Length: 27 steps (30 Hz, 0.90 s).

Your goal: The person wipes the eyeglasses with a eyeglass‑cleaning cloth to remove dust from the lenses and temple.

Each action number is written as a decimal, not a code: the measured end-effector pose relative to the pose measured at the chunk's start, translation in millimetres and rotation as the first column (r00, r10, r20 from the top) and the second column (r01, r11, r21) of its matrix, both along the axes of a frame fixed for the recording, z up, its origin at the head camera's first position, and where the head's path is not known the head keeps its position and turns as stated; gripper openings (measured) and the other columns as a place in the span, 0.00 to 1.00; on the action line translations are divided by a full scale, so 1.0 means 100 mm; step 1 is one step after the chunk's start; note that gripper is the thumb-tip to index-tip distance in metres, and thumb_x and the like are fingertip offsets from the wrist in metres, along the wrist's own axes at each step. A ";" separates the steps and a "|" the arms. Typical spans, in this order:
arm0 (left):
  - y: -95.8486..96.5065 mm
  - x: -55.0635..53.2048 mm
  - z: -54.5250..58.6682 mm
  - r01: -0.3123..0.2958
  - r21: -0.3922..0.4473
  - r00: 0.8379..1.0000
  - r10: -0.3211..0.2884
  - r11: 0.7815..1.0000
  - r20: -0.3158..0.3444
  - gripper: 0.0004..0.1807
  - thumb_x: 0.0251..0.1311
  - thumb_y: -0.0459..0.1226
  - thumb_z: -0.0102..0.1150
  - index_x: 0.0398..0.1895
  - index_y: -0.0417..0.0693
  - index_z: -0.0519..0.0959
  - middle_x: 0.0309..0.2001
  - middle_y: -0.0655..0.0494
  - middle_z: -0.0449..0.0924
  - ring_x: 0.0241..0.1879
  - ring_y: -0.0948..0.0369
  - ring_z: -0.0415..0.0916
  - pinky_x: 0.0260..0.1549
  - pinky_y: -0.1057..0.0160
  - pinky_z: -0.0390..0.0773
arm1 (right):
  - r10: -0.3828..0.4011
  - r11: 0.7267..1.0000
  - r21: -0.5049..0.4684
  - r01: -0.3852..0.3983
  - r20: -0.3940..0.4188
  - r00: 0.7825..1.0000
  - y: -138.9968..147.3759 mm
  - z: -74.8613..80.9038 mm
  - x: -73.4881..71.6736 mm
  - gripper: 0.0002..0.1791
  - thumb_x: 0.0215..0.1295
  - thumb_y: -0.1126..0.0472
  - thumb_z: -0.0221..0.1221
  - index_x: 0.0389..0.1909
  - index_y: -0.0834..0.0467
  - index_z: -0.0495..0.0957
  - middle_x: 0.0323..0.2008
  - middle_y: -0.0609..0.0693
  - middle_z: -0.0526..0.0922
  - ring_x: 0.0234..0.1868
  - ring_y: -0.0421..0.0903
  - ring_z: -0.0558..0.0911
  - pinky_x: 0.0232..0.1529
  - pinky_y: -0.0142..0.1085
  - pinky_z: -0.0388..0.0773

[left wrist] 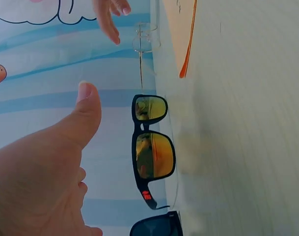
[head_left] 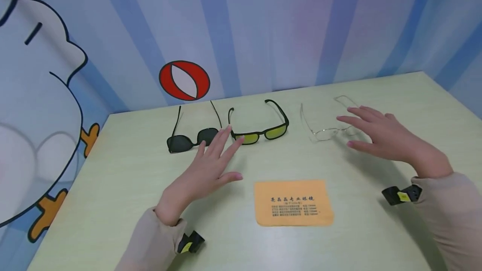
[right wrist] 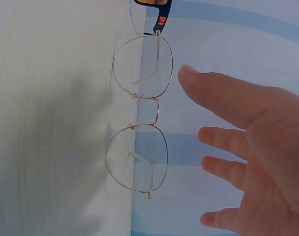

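Clearly, left hand [head_left: 211,160]: fingers apart, empty.
Right hand [head_left: 391,137]: likewise.
Wire glasses [head_left: 326,134]: on desk [head_left: 124,187], one o'clock from orange cloth [head_left: 293,203]; probably light, fragile; best pinched at bridge [right wrist: 157,110].
Yellow-lensed glasses [head_left: 276,132], dark sunglasses [head_left: 180,144]: eleven, ten o'clock; likely stiffer.

From the matt orange lens cloth [head_left: 294,203], smooth plastic is seen in yellow-lensed glasses [head_left: 262,133] at eleven o'clock, shiny metal in wire-rimmed eyeglasses [right wrist: 158,112] at one.
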<state>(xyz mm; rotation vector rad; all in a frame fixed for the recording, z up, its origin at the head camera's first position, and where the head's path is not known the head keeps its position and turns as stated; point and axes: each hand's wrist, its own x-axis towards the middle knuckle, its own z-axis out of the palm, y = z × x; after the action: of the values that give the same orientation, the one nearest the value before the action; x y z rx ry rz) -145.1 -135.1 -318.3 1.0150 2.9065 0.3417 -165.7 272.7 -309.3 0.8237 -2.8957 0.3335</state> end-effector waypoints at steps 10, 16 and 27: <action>0.26 -0.07 -0.11 0.099 0.016 0.995 -0.100 0.995 0.026 0.42 0.62 0.53 0.52 0.74 0.58 0.44 0.74 0.51 0.30 0.72 0.55 0.31 0.64 0.37 0.44 | 0.070 0.996 -0.050 -0.071 -0.025 0.997 0.04 -0.06 -0.13 0.32 0.56 0.60 0.65 0.61 0.60 0.67 0.61 0.69 0.63 0.61 0.68 0.61 0.50 0.66 0.60; 0.43 -0.07 -0.15 0.160 0.018 0.984 -0.161 0.987 0.075 0.41 0.62 0.54 0.51 0.74 0.57 0.46 0.74 0.48 0.35 0.72 0.55 0.36 0.64 0.39 0.49 | 0.045 0.992 -0.117 -0.039 0.047 0.998 0.07 -0.10 -0.22 0.30 0.59 0.59 0.63 0.60 0.63 0.67 0.62 0.71 0.61 0.61 0.70 0.59 0.55 0.64 0.59; 0.71 -0.06 -0.22 0.247 -0.022 0.962 -0.243 0.969 0.123 0.39 0.62 0.55 0.49 0.74 0.59 0.48 0.74 0.50 0.38 0.72 0.57 0.37 0.65 0.44 0.51 | -0.070 0.988 -0.123 0.088 0.143 0.987 0.14 -0.05 -0.32 0.28 0.63 0.54 0.59 0.60 0.64 0.68 0.64 0.70 0.58 0.63 0.69 0.57 0.57 0.63 0.57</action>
<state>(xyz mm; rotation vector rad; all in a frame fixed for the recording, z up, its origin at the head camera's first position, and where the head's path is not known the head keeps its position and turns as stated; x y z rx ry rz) -151.1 -64.5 -340.5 1.2831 2.6329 0.3222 -197.2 286.2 -314.1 0.6886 -2.9839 0.5852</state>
